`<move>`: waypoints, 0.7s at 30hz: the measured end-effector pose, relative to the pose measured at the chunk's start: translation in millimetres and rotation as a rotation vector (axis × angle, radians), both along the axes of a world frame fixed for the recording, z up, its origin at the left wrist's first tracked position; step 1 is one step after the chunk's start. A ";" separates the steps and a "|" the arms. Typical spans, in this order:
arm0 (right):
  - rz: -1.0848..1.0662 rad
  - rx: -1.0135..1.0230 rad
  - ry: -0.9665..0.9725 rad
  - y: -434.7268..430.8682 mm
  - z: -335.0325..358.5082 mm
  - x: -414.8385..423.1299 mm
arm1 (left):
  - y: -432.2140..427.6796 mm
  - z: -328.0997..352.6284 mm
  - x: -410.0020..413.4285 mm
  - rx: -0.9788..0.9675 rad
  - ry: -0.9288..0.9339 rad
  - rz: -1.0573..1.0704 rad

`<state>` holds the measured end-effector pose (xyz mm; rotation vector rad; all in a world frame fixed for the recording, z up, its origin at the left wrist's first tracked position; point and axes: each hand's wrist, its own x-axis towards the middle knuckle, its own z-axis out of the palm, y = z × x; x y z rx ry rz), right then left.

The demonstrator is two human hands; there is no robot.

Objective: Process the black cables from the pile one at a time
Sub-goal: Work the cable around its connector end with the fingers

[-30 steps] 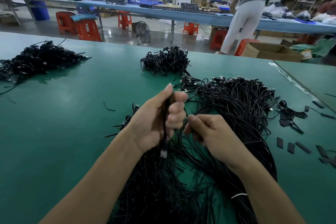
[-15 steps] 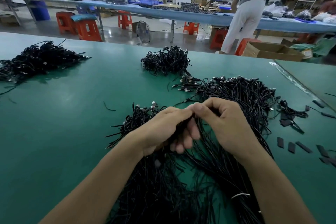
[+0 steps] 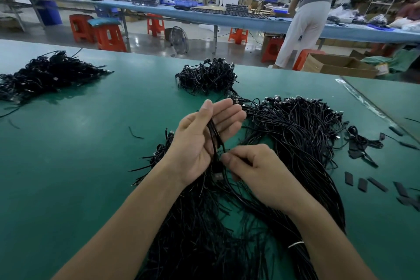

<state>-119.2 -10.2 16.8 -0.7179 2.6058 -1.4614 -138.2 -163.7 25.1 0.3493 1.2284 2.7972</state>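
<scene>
Far left of our grip, well apart, a separate heap (image 3: 45, 75) of black cables lies on the green table (image 3: 91, 166). Our left hand (image 3: 204, 141) is spread, fingers straight. The cable (image 3: 214, 136) we are working lies folded along its palm, cradled rather than clamped. Just right of it, our right hand (image 3: 256, 173) pinches the same cable between thumb and forefinger. Its plug (image 3: 217, 175) hangs just below the pinch, over the pile (image 3: 302, 134), which spreads beneath and right of the grip. We judge snagging the main risk: a pull could drag neighbouring strands along, or the loose folds could slide off our open palm and spring apart.
</scene>
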 end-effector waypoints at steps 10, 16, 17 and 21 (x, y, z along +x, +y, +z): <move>-0.045 -0.101 0.104 11.9 16.0 -0.6 | 2.5 -5.3 13.2 -1.015 0.083 0.095; -0.117 -0.334 0.131 14.9 21.0 -8.2 | 0.1 6.2 22.6 -0.786 -0.019 -0.240; -0.120 -0.361 0.108 14.9 20.1 -9.1 | -0.6 6.8 21.7 -0.767 -0.023 -0.243; -0.046 -0.462 -0.051 18.6 16.6 -10.4 | -4.4 6.5 19.0 -0.589 0.031 -0.395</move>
